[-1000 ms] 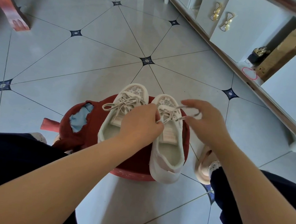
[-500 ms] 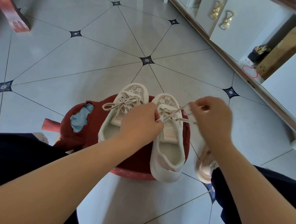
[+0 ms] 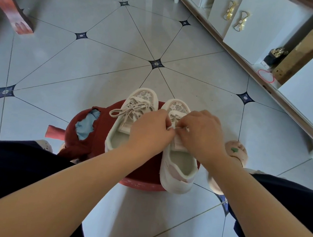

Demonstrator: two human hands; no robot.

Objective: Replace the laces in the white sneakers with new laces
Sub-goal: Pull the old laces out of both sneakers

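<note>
Fingers (image 3: 167,122) of the left hand (image 3: 150,133) curled in, pinching a pale lace (image 3: 180,128) above the tongue of the right-hand sneaker (image 3: 177,170). Fingers (image 3: 182,136) of the right hand (image 3: 202,134) curled as well, pinching the same lace just at 3 o'clock of the left hand's grip, with the knuckles of the two hands almost touching. Short loose end of lace poking out between the two grips.

Both sneakers side by side on a round red stool (image 3: 141,184) at the middle of the view, toes toward 12 o'clock, heels toward 6. Heel of the right-hand sneaker hanging past the stool's rim at 5 o'clock. Left-hand sneaker (image 3: 119,133) laced up, its bow lying across the front, partly hidden under the left hand.

Dark red cloth (image 3: 82,151) bunched on the stool at 9 o'clock, with a patch of light blue showing through. Pink slipper (image 3: 235,149) on the tiled floor (image 3: 99,64) at 3 o'clock of the stool. White cabinet (image 3: 258,23) with gold bow handles off at 1 o'clock.
</note>
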